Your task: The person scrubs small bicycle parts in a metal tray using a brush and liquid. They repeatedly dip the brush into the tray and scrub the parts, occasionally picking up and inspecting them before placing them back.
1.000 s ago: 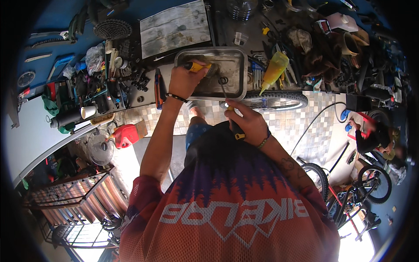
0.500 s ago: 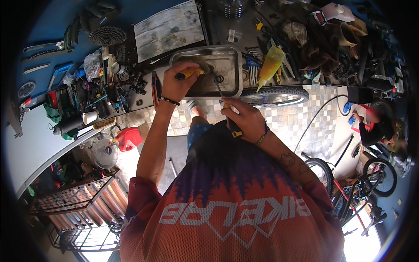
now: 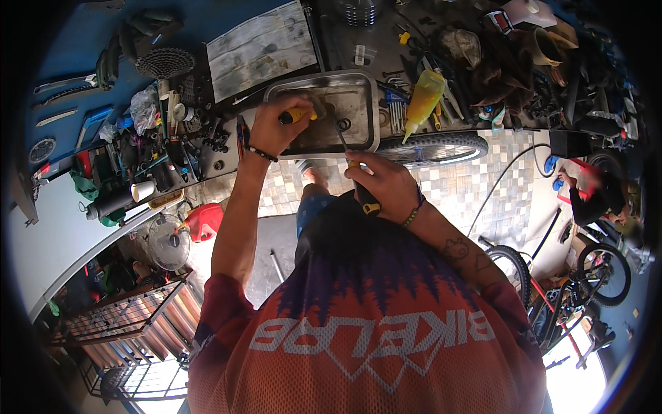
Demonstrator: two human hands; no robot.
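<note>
A shallow metal tray [image 3: 376, 103] lies on the workbench in front of me. My left hand [image 3: 272, 127] is over its left side, closed around a tool with a yellow-and-black handle [image 3: 296, 114]; the tool's working end is blurred, so I cannot tell its kind. My right hand [image 3: 385, 183], near the tray's front right corner, grips a screwdriver [image 3: 354, 165] with a yellow-and-black handle. Its thin shaft reaches over the front rim into the tray. Beside the shaft, a small dark ring [image 3: 343, 124] rests on the tray bottom.
Right of the tray lies a yellow squeeze bottle [image 3: 424, 100] among hand tools. A stained pale board [image 3: 262, 48] sits behind it. Tools and a cassette [image 3: 165, 63] crowd the left. A bicycle wheel [image 3: 434, 152] shows below the bench edge. Another person [image 3: 596, 196] is far right.
The whole view has shifted slightly. Both hands keep nearly the same places and grips, with the left-hand tool turned or moved a little over the tray.
</note>
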